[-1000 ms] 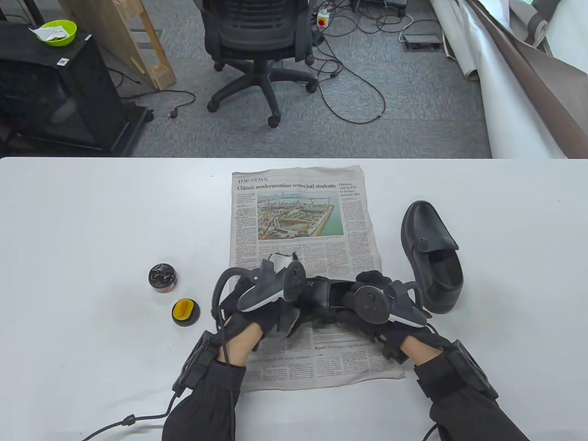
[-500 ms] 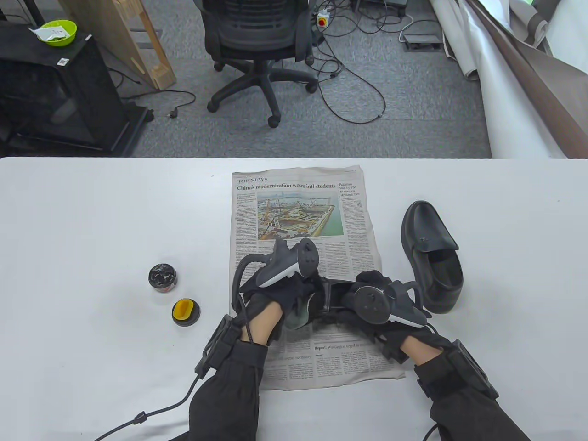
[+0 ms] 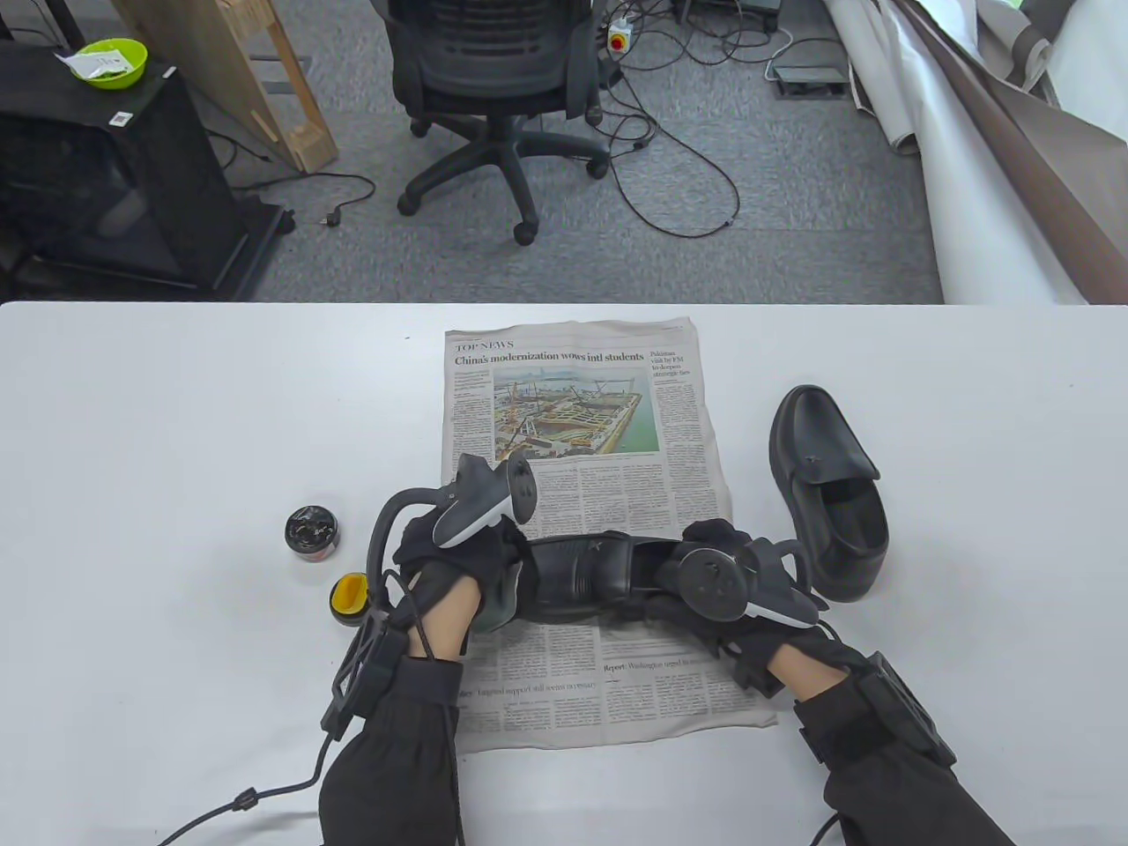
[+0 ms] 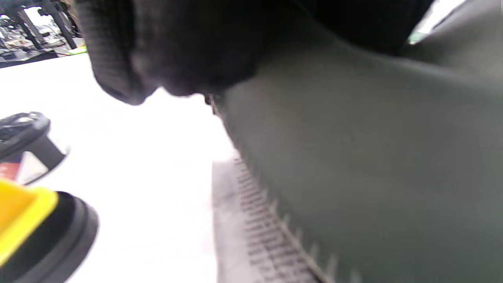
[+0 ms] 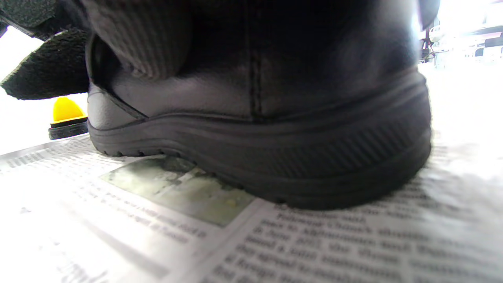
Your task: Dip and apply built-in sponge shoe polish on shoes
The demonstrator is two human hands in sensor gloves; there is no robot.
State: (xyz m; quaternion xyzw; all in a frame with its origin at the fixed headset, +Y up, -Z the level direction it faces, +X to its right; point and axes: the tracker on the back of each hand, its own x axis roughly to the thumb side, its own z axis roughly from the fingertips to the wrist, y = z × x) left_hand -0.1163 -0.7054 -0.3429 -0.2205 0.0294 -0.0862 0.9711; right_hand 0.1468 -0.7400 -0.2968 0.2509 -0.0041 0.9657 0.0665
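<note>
A black shoe (image 3: 586, 575) lies crosswise on the newspaper (image 3: 577, 414), toe to the left. My left hand (image 3: 493, 564) grips its toe end, where a grey-green sole surface (image 3: 499, 610) shows; the same surface fills the left wrist view (image 4: 373, 165). My right hand (image 3: 701, 555) grips the heel end (image 5: 255, 149), which rests on the paper. The open polish tin (image 3: 312, 532) and its lid with the yellow sponge (image 3: 351, 597) sit just left of my left hand. Both show in the left wrist view, the lid (image 4: 35, 232) nearer than the tin (image 4: 23, 137).
A second black shoe (image 3: 828, 493) stands on the white table (image 3: 176, 423) right of the newspaper, close to my right hand. An office chair (image 3: 493, 79) and cables are on the floor beyond the table's far edge.
My left hand has slid left along the shoe to its toe end, uncovering the upper. The right hand and the other shoe have not moved.
</note>
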